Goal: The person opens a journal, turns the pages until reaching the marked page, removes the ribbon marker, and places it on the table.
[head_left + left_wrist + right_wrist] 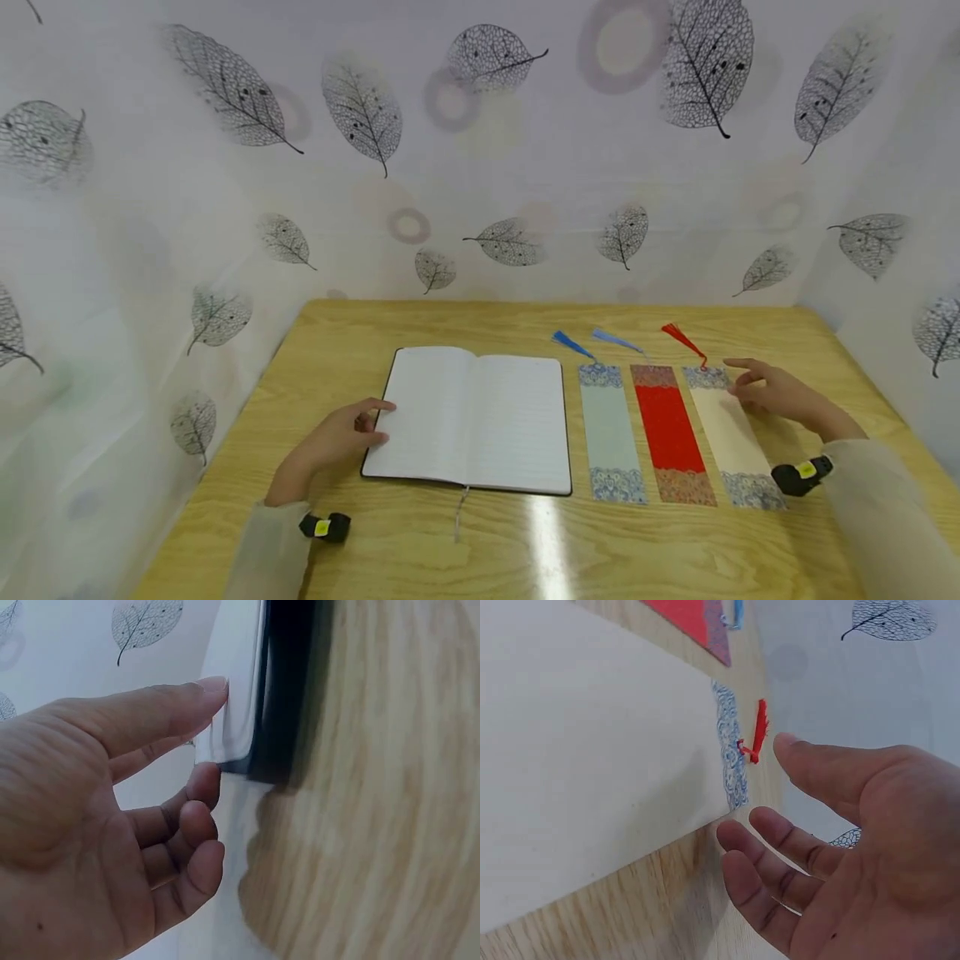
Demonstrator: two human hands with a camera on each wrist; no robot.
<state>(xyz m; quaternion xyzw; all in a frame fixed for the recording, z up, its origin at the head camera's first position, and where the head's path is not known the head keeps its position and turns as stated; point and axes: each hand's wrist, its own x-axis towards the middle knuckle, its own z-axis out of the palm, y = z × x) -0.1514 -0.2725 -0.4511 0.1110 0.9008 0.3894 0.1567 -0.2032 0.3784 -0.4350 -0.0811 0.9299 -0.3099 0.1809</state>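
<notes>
An open notebook (517,425) with blank pages and a dark cover lies flat on the table. At its left edge is my left hand (341,437); the thumb (202,694) rests on the page edge while the other fingers are loosely bent by the cover's corner. To the right lie three tasseled bookmarks: pale green (611,429), red (670,429) and cream (727,429). My right hand (783,396) hovers at the cream one's upper right corner, fingers loosely spread with nothing between them. Close to its thumb is the red tassel (760,731).
The wooden table (330,550) runs back to a leaf-patterned sheet (525,167) that also hangs at both sides. A ribbon marker (459,517) trails from the notebook's lower edge. Blue tassels (573,343) lie above the green and red bookmarks.
</notes>
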